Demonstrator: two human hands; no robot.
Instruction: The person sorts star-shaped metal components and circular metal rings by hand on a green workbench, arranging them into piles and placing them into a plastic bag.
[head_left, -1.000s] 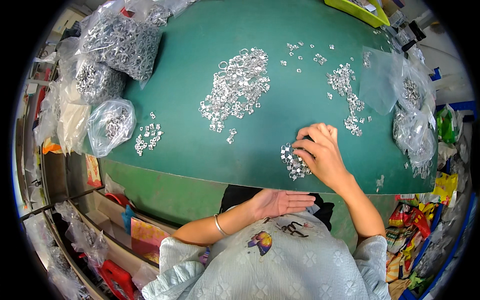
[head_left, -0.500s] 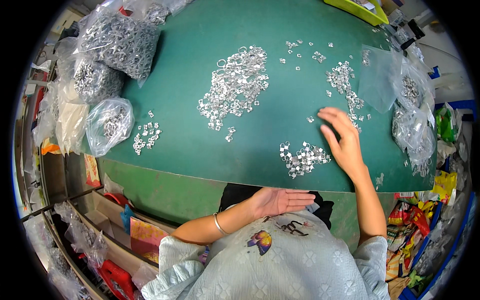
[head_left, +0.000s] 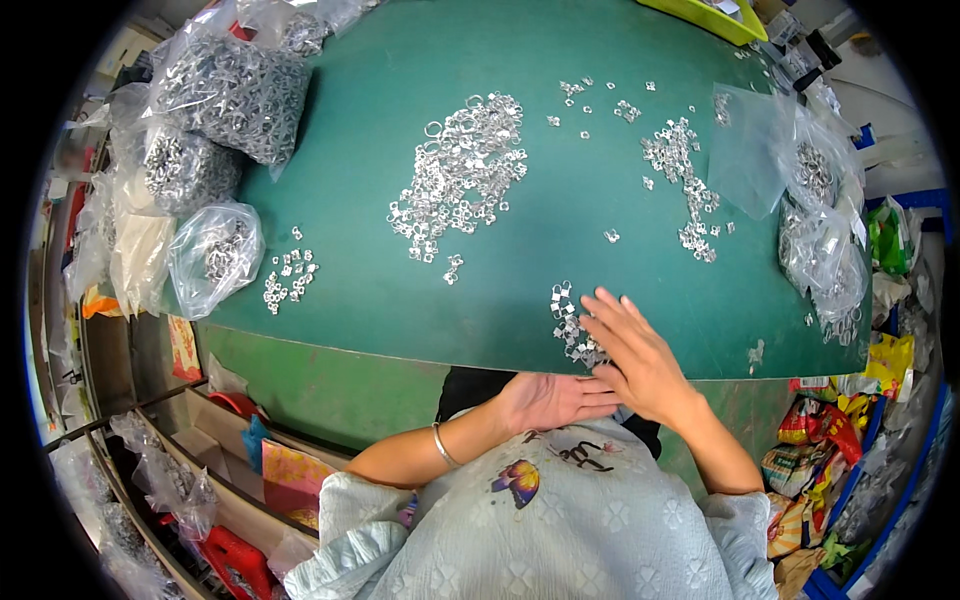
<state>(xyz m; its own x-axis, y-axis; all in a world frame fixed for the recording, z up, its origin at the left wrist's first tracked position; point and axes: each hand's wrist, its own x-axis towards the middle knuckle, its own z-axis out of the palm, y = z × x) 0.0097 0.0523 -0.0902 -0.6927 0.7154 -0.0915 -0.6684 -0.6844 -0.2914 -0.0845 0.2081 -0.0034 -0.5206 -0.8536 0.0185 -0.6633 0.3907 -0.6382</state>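
Note:
A small pile of silvery metal pieces with loops lies at the table's near edge. My right hand is over its right part, fingers stretched out, and covers some of the pieces; whether it touches them I cannot tell. Just below the edge, my left hand rests palm up and open, with nothing seen on the palm. Its fingertips are partly hidden behind my right hand. Farther off, a larger heap of the same kind of silvery pieces sits mid-table, and another scattered group lies to the right.
The green table carries clear bags full of metal parts on the left, with an opened bag near the front. More clear bags stand at the right edge. A yellow-green tray is at the far right.
My right hand has come down and left, from beside the right-hand group to the near pile and the table edge. My left hand stays palm up in place.

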